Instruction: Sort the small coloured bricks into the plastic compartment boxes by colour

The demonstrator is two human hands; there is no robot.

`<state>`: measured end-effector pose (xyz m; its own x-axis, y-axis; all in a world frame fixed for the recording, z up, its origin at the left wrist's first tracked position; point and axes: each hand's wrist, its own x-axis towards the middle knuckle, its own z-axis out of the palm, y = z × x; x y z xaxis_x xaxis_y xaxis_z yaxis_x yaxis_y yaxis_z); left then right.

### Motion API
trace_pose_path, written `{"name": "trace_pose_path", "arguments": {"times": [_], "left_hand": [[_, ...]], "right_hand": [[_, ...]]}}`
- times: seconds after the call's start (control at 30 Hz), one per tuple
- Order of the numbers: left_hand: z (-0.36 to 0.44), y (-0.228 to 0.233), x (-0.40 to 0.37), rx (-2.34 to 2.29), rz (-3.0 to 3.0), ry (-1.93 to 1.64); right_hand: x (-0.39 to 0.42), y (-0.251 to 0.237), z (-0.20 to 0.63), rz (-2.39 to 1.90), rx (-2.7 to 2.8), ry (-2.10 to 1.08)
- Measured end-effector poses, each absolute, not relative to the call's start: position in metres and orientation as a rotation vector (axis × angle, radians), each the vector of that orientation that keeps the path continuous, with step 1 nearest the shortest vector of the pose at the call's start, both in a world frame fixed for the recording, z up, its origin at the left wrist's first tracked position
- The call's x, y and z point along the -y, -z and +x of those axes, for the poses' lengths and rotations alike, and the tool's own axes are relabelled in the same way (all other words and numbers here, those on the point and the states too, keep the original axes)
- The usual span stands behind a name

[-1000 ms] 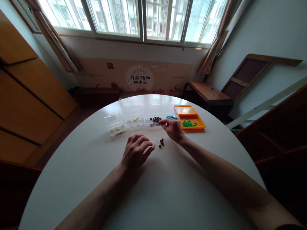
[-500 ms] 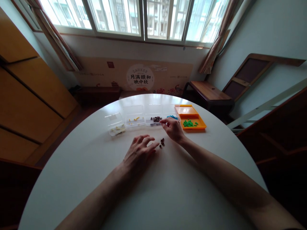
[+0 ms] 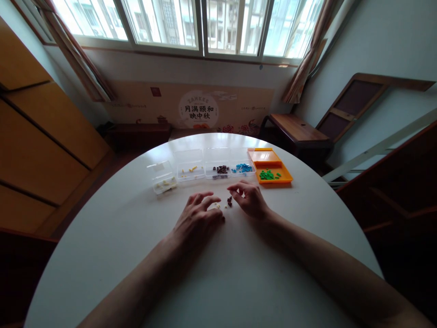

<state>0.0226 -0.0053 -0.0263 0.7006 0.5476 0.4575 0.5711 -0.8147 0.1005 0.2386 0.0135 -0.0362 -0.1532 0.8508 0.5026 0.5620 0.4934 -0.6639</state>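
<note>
My left hand [image 3: 199,213] rests low over the white table [image 3: 239,282], its fingers curved and apart. Close under its thumb lies one small dark brown block [image 3: 223,219]. A few cream bits [image 3: 218,206] show near its fingertips. My right hand [image 3: 251,200] is bent, with thumb and index finger drawn close together; whatever may be between them is too small to make out. Just below those fingertips sits a little cluster of brown blocks [image 3: 229,201]. Beyond it stands a clear plastic box with dark brown blocks [image 3: 222,169] in it.
In the same row are boxes with cream pieces [image 3: 165,184], yellow pieces [image 3: 191,169] and blue pieces [image 3: 243,168]. An orange box [image 3: 286,176] with its lid open holds green pieces [image 3: 269,175] at the right. A wooden side table [image 3: 300,127] stands beyond the table.
My right hand has drawn back from the boxes toward me, uncovering the blue pieces. One brown block now lies nearer me, by my left thumb; cream bits have come into view.
</note>
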Motion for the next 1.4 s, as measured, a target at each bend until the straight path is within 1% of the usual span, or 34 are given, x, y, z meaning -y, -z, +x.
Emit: {"name": "trace_pose_path", "arguments": {"times": [0.27,0.47,0.6,0.73,0.9,1.0,1.4], "left_hand": [[0.028,0.027,0.008,0.887,-2.859,0.833],[0.034,0.023,0.014,0.749,-2.986,0.79],[0.034,0.022,0.012,0.734,-2.961,0.833],[0.032,0.023,0.009,0.794,-2.808,0.997],[0.03,0.02,0.008,0.885,-2.553,1.212],[0.03,0.019,0.009,0.878,-2.541,1.226],[0.03,0.018,0.008,0.869,-2.526,1.256]], "right_hand": [[-0.009,0.039,0.242,-1.172,1.884,-0.399],[-0.007,0.039,0.243,-1.184,1.886,-0.397],[-0.007,0.04,0.242,-1.177,1.894,-0.419],[-0.005,0.038,0.24,-1.137,1.898,-0.506],[0.0,0.033,0.233,-0.984,1.967,-0.745],[0.002,0.032,0.229,-0.919,1.977,-0.828],[0.003,0.033,0.227,-0.894,1.958,-0.883]]}}
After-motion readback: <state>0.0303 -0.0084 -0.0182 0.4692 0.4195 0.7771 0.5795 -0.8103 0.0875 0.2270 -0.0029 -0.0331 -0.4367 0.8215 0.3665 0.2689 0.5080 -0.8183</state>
